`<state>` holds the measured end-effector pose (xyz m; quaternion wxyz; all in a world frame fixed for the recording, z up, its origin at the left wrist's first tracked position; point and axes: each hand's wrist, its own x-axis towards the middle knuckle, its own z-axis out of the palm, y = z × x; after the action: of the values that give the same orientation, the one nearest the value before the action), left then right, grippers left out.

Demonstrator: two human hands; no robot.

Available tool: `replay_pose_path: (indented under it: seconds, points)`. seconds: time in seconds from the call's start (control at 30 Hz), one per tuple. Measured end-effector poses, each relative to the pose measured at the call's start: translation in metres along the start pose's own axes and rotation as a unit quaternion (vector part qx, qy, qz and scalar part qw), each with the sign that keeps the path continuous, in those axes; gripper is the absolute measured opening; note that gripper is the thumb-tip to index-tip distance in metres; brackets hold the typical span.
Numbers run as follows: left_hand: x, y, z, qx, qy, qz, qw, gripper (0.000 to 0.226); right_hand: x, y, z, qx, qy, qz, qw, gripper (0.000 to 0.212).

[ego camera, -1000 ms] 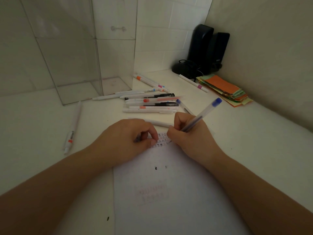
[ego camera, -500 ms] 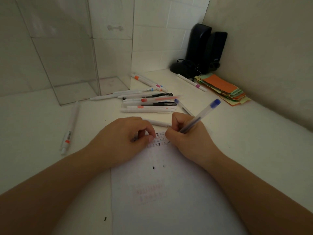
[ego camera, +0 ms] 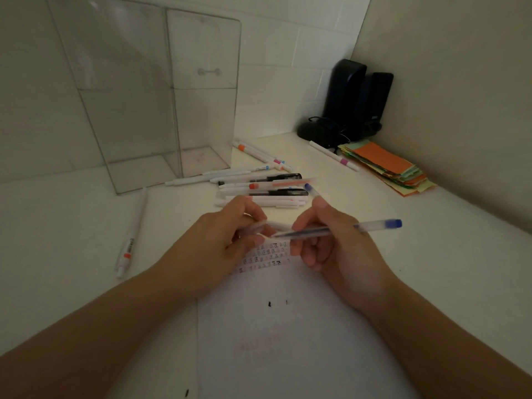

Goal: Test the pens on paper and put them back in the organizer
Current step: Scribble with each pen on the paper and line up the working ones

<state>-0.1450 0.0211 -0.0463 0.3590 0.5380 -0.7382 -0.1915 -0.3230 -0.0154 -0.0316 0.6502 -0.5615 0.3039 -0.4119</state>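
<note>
My right hand (ego camera: 331, 246) pinches a clear pen with a blue end (ego camera: 345, 229), held level above the white paper (ego camera: 288, 341), its tip pointing left. My left hand (ego camera: 221, 243) pinches a small clear pen cap (ego camera: 253, 228), which sits close to the pen's tip. Rows of small test marks (ego camera: 267, 256) show on the paper between my hands. The clear acrylic organizer (ego camera: 161, 110) stands at the back left. Several white and black pens (ego camera: 264, 188) lie in a pile in front of it.
One white pen with an orange band (ego camera: 131, 237) lies alone at the left. Another white pen with a pink band (ego camera: 334, 155) lies by a stack of coloured paper slips (ego camera: 388, 168). Two black speakers (ego camera: 357, 99) stand in the back corner.
My right hand has lifted the pen off the paper and turned it level. My left hand has come up from the paper with the cap toward the pen's tip.
</note>
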Motion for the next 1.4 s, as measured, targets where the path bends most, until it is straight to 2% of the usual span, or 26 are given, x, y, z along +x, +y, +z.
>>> replay_pose_path:
  seconds: [0.1,0.27,0.43,0.57,0.77,0.97,1.1,1.17,1.23,1.3,1.33,1.4]
  points:
    - [0.000,0.002,-0.001,-0.014,0.006,-0.002,1.000,0.018,0.002,0.001,-0.002,0.010,0.018,0.003,1.000,0.042]
    - [-0.001,0.003,-0.001,-0.006,0.006,0.014,1.000,0.022,0.002,0.002,-0.002,-0.001,0.022,0.006,1.000,0.043]
    - [-0.001,0.002,0.001,0.003,0.011,0.033,0.999,0.011,0.001,0.002,0.001,-0.071,0.022,-0.005,0.997,0.031]
    - [-0.001,0.000,0.000,-0.010,0.065,0.053,0.996,0.027,-0.001,0.002,0.001,-0.105,0.014,-0.014,0.994,0.029]
    - [0.000,0.008,-0.001,-0.011,0.108,0.081,0.991,0.045,-0.002,0.000,0.005,-0.081,0.006,-0.048,0.996,0.028]
    - [-0.002,0.015,-0.002,0.018,0.112,0.135,0.984,0.028,-0.003,-0.002,0.007,-0.026,0.001,-0.039,0.999,0.031]
    - [-0.004,0.019,0.000,0.041,0.058,0.139,0.988,0.025,-0.003,-0.001,0.011,-0.046,-0.025,-0.034,0.998,0.030]
    - [-0.005,0.019,0.000,0.079,0.037,0.133,0.987,0.020,-0.001,-0.003,0.009,-0.094,-0.013,-0.049,0.994,0.031]
    - [-0.004,0.015,-0.004,0.138,0.068,0.099,0.983,0.013,0.002,-0.006,-0.002,-0.200,0.060,-0.079,0.975,0.028]
    - [-0.002,0.009,-0.012,0.190,0.118,0.001,0.975,0.013,0.004,-0.004,-0.018,-0.326,0.162,-0.101,0.926,0.014]
    - [-0.002,0.005,-0.015,0.213,0.132,-0.062,0.966,0.015,0.004,-0.002,-0.024,-0.399,0.187,-0.105,0.891,0.010]
    - [-0.001,-0.002,-0.020,0.286,0.117,-0.148,0.939,0.020,0.007,0.006,-0.028,-0.535,0.168,-0.091,0.823,0.017]
